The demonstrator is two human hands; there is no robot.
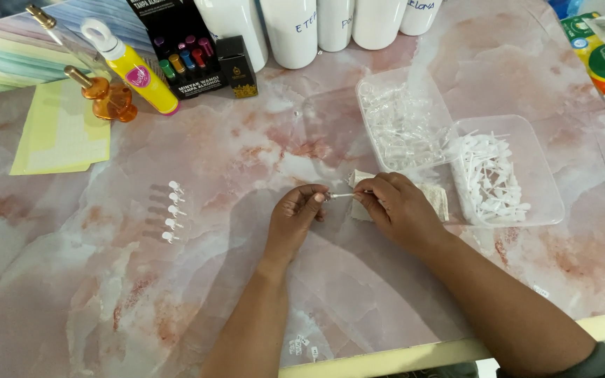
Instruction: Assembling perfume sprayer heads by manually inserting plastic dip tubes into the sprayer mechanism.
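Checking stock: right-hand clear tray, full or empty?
Partly full. The right clear tray holds a loose pile of white plastic pieces over most of its floor, below the rim.

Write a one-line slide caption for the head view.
Left hand and right hand hold a thin white sprayer tube between them over a pink marble table, beside two clear trays of white parts.

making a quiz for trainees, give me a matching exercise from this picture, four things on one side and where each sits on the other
Things:
1. yellow bottle
2. row of small white caps
3. clear tray of white sticks
4. folded cloth

Places:
A. under the right hand
B. far right of the table
C. left of the left hand
D. far left, lying beside an amber bottle

Pairs: 1-D, 2-C, 3-B, 4-A
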